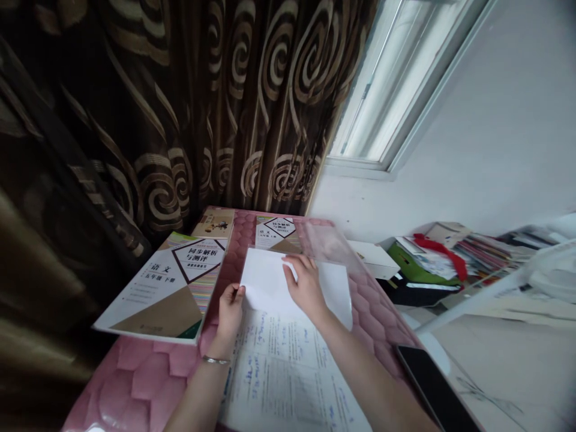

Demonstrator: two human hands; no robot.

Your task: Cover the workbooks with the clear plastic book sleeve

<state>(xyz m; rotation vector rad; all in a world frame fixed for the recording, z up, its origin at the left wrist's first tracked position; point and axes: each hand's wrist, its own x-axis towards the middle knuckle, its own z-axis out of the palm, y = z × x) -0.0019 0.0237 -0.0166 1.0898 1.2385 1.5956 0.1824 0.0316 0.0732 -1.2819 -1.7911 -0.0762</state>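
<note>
A blank white sheet of paper [265,276] lies over the upper part of a printed worksheet [288,372] marked with blue handwriting. My left hand [231,309], with a thin bracelet at its wrist, pinches the sheet's left edge between thumb and fingers. On top of the blank sheet rests my right hand [305,285], its fingers loosely bent and apart, holding nothing. Left of my left hand lies a thick workbook [166,288] with a white and brown cover. A similar workbook [276,233] is partly covered beyond the sheet.
All this lies on a pink quilted-pattern table cover [148,378]. A dark phone or tablet [432,384] sits by the right edge. Behind are patterned curtains [252,90] and a window [382,90]. Books and papers [486,252] are heaped at right, past a white bar.
</note>
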